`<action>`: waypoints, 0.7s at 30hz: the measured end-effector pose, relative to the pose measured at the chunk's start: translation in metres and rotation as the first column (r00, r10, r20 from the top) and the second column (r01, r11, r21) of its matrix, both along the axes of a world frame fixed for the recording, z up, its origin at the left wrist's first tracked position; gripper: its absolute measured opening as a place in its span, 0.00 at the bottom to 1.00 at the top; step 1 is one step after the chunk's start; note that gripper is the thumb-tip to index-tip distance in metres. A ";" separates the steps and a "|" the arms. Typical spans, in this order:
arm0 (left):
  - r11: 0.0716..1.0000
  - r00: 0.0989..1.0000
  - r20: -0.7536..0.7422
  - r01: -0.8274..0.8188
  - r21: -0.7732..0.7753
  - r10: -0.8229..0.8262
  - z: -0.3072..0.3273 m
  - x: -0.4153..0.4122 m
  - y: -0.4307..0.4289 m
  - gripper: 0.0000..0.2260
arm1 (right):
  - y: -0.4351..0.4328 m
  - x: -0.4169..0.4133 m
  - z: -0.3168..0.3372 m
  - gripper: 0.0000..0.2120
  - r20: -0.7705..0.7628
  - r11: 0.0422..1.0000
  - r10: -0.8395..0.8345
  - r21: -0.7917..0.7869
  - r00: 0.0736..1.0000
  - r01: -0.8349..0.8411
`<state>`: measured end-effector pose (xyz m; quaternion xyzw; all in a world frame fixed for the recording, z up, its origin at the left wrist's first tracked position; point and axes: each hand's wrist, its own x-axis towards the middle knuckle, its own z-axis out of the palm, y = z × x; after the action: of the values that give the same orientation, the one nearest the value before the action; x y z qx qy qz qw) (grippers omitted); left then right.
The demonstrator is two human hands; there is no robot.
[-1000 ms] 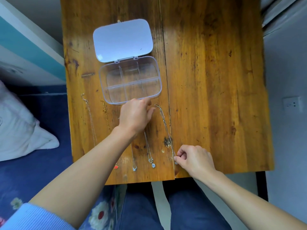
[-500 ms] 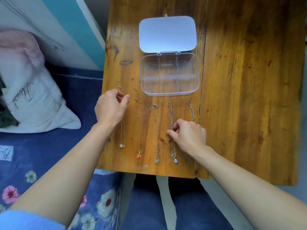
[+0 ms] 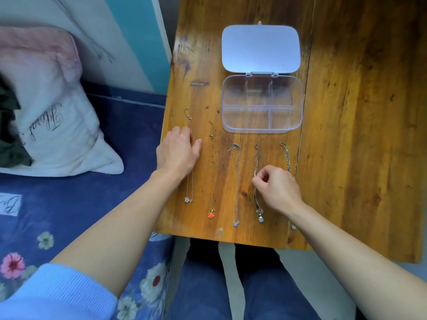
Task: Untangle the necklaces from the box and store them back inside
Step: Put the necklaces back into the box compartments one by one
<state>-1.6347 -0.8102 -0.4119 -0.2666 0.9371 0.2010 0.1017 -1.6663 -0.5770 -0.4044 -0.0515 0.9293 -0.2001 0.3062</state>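
A clear plastic box [image 3: 298,105] with several empty compartments lies open, its lid [image 3: 260,48] flat behind it. Several necklaces lie side by side in straight lines in front of the box. My left hand [image 3: 178,152] rests flat over the leftmost necklace [image 3: 190,116], fingers together. Beside it lies a gold necklace with a red pendant [image 3: 211,172], then a silver one [image 3: 237,181]. My right hand [image 3: 277,188] pinches the chain of the necklace with a clear drop pendant [image 3: 257,158]. The rightmost chain [image 3: 286,153] runs under that hand.
The wooden table [image 3: 358,135] ends just before my lap and at its left side, close to my left hand. A bed with a blue floral sheet [image 3: 69,215] and a white pillow [image 3: 53,125] stands to the left.
My left hand went from the box's front edge to the leftmost necklace. My right hand shifted from the rightmost chain's pendant end to the drop-pendant chain. The view swung left.
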 end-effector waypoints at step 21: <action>0.956 0.944 0.324 -0.147 0.253 0.059 0.000 -0.009 0.028 0.10 | -0.035 -0.106 0.129 0.05 0.064 0.678 -0.263 -0.698 0.963 0.232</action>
<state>-1.6434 -0.7824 -0.4122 -0.3275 0.8568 0.2887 0.2742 -1.7718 -0.6115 -0.2752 -0.0415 0.7885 -0.5748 0.2148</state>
